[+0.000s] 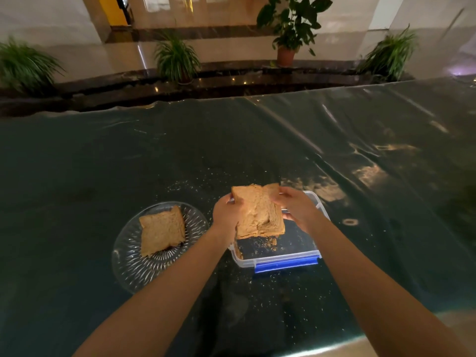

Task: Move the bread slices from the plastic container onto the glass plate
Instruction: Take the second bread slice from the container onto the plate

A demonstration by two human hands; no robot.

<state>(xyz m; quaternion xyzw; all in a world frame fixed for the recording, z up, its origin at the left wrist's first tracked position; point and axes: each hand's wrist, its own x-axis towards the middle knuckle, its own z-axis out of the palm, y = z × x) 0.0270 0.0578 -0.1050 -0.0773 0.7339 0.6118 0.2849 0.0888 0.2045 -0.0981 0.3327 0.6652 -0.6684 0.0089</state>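
Observation:
A stack of brown bread slices [258, 213] is held above the clear plastic container [286, 261], which has a blue clip on its near side. My left hand [226, 212] grips the stack's left edge and my right hand [296, 207] grips its right edge. Bread bits [238, 251] lie in the container's left corner. To the left, a ribbed glass plate [131, 266] carries one bread slice [162, 229].
The table wears a dark green glossy cover [334, 140] with crumbs scattered around the container. Its near edge shows at the bottom right. Beyond the far edge stand several potted plants [176, 57] on a dark ledge.

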